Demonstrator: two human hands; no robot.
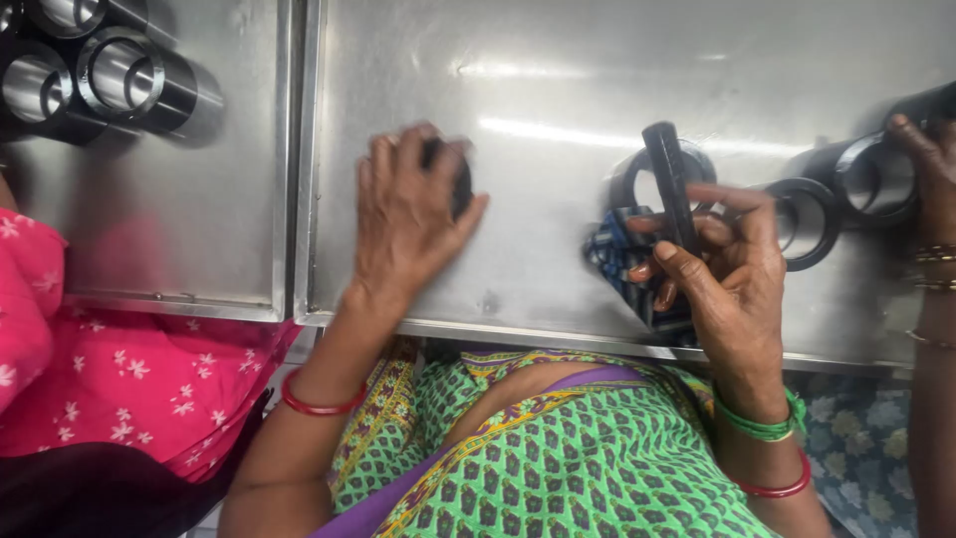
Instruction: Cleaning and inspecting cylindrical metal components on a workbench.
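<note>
Fingers: right hand [722,274] grips black ring [669,184] | left hand [403,214] covers, perhaps clasps, blurred ring [460,184]

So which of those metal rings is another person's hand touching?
The ring at the far right: a co-worker's hand rests on its rim, while the ring beside it lies untouched.

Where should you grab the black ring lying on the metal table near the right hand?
Probably by its rim, from above. The black ring lies tipped on the steel table with its hollow side facing the camera, so a thumb could go inside and fingers outside the wall. The right hand is nearest but already holds a black stick-like tool.
</note>
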